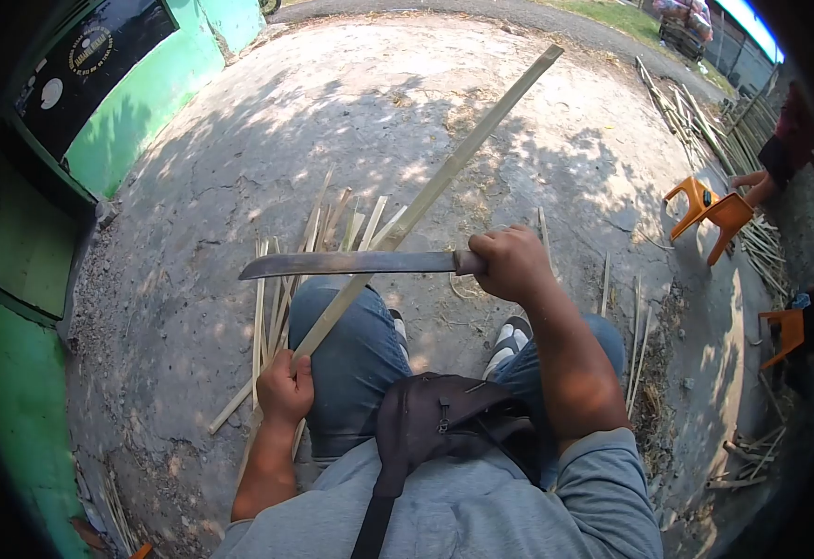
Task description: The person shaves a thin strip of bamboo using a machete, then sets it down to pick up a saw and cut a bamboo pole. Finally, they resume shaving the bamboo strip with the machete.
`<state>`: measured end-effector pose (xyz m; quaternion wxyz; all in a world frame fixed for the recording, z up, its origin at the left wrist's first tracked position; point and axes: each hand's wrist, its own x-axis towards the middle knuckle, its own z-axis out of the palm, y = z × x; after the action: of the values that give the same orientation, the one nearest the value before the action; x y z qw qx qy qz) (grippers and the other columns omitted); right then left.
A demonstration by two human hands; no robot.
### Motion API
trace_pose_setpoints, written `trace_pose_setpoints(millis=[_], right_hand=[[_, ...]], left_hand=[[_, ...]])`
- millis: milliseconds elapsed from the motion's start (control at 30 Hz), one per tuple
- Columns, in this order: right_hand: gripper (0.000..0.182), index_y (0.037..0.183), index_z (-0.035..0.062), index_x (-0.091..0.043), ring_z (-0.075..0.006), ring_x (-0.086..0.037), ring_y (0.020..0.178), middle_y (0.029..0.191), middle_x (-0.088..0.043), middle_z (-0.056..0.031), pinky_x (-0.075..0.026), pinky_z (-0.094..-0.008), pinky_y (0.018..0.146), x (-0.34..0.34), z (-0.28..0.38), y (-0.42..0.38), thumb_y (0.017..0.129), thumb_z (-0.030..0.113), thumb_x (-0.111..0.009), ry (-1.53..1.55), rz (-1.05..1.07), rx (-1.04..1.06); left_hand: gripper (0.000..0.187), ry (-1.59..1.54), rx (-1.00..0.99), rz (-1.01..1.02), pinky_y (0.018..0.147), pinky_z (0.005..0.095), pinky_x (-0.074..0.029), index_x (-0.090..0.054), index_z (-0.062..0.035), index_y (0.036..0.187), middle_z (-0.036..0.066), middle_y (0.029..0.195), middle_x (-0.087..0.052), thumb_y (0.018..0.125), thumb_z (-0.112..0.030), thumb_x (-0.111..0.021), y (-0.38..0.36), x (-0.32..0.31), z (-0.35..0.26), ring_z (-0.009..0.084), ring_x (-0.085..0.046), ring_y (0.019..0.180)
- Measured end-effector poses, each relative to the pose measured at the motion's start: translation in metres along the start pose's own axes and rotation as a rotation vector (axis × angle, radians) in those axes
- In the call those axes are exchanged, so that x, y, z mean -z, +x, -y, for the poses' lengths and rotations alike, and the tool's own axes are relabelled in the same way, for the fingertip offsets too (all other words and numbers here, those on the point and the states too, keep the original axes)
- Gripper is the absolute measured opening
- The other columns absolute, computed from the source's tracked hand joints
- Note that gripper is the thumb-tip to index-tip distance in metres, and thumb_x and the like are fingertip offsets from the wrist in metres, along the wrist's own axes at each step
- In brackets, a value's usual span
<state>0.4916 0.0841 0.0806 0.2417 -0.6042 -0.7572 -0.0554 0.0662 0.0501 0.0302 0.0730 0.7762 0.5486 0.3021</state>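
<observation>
My right hand (515, 265) is closed round the handle of a machete (360, 264), whose long blade points left, level across my view. Its blade overlaps a long bamboo strip (454, 166) just above my left knee. My left hand (284, 387) grips the strip's near end, fingers wrapped round it with the thumb along the side. From there the strip slants up and away to the right, over my thigh. More split bamboo strips (260, 317) lie on the ground beside and beyond my left leg.
A dark bag (430, 410) rests on my lap. Several bamboo strips (638, 326) lie right of my right leg. Orange plastic chairs (731, 219) stand at the right, with another person (780, 154) near them. Bamboo poles (696, 121) are piled at the back right. A green wall (146, 112) runs along the left.
</observation>
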Motion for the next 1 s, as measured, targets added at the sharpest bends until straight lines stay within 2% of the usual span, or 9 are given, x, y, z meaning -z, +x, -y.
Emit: trace_pose_setpoints(millis=[200,233,333,567,667,800,833,933,1000], right_hand=[[0.017,0.088,0.0108,-0.072,-0.0425,-0.069,0.078,0.08,-0.071,-0.0179,-0.054,-0.0501,0.07,0.004,-0.033,-0.002,0.087,0.028,-0.076,0.213,-0.123,-0.477],[0.024,0.09,0.01,-0.073,-0.043,-0.069,0.079,0.083,-0.071,-0.0197,-0.054,-0.05,0.07,0.003,-0.034,-0.003,0.091,0.034,-0.076,0.203,-0.113,-0.468],[0.021,0.088,0.0107,-0.073,-0.0425,-0.069,0.08,0.082,-0.071,-0.0198,-0.054,-0.0508,0.069,0.008,-0.021,-0.005,0.089,0.031,-0.076,0.199,-0.064,-0.476],[0.012,0.083,0.0134,-0.064,-0.0368,-0.069,0.073,0.073,-0.067,-0.0094,-0.053,-0.0501,0.067,-0.004,0.014,-0.004,0.076,0.018,-0.073,0.059,0.091,0.033],[0.013,0.082,0.0134,-0.064,-0.0371,-0.069,0.072,0.073,-0.067,-0.0094,-0.053,-0.0506,0.068,-0.011,0.014,-0.002,0.077,0.02,-0.073,0.021,0.087,0.127],[0.013,0.08,0.0112,-0.065,-0.0393,-0.068,0.075,0.074,-0.067,-0.0135,-0.052,-0.0521,0.07,-0.007,-0.015,0.002,0.08,0.021,-0.074,0.017,0.017,-0.038],[0.013,0.078,0.0115,-0.065,-0.0396,-0.068,0.076,0.073,-0.066,-0.0139,-0.053,-0.0522,0.07,-0.004,-0.021,0.002,0.081,0.021,-0.073,0.044,0.003,-0.175],[0.017,0.093,0.0096,-0.075,-0.0409,-0.07,0.079,0.084,-0.073,-0.0189,-0.056,-0.0477,0.071,-0.001,-0.042,-0.002,0.087,0.025,-0.078,0.26,-0.055,-0.458],[0.019,0.097,0.0104,-0.076,-0.0405,-0.071,0.08,0.087,-0.074,-0.0187,-0.056,-0.046,0.071,-0.006,-0.041,-0.006,0.087,0.027,-0.079,0.362,-0.038,-0.496]], left_hand=[[0.037,0.05,0.01,0.014,0.058,0.0553,-0.048,-0.059,-0.0039,0.084,0.023,0.07,-0.062,0.103,-0.035,-0.06,0.002,0.004,-0.009,0.0495,-0.063,0.067],[0.037,0.076,0.008,0.017,0.058,0.0554,-0.048,-0.058,-0.004,0.083,0.023,0.07,-0.062,0.103,-0.035,-0.06,0.002,0.006,-0.01,0.0497,-0.063,0.066],[0.036,0.078,-0.006,0.013,0.058,0.0553,-0.048,-0.06,-0.0037,0.085,0.023,0.071,-0.063,0.103,-0.035,-0.06,0.002,0.006,-0.008,0.0495,-0.063,0.067],[0.035,0.013,-0.004,0.012,0.059,0.0549,-0.048,-0.061,-0.0034,0.087,0.023,0.073,-0.064,0.103,-0.034,-0.06,0.001,0.001,-0.003,0.0489,-0.064,0.069],[0.035,0.013,-0.005,0.023,0.059,0.0548,-0.048,-0.061,-0.0035,0.087,0.023,0.073,-0.063,0.103,-0.034,-0.059,0.002,0.003,-0.003,0.0489,-0.064,0.069],[0.035,-0.012,0.02,0.033,0.059,0.0548,-0.048,-0.061,-0.0036,0.086,0.023,0.073,-0.063,0.103,-0.035,-0.059,-0.001,0.001,0.0,0.049,-0.064,0.068],[0.036,-0.021,0.021,0.028,0.059,0.0549,-0.048,-0.061,-0.0037,0.086,0.023,0.073,-0.063,0.103,-0.035,-0.059,0.0,0.0,-0.001,0.049,-0.064,0.068],[0.037,0.012,0.024,0.027,0.058,0.0552,-0.048,-0.061,-0.0036,0.086,0.023,0.072,-0.062,0.103,-0.036,-0.059,0.001,0.003,-0.007,0.0492,-0.063,0.068],[0.037,0.059,0.015,0.022,0.058,0.0554,-0.047,-0.06,-0.0035,0.086,0.023,0.072,-0.062,0.103,-0.036,-0.058,0.001,0.005,-0.007,0.0493,-0.063,0.068]])
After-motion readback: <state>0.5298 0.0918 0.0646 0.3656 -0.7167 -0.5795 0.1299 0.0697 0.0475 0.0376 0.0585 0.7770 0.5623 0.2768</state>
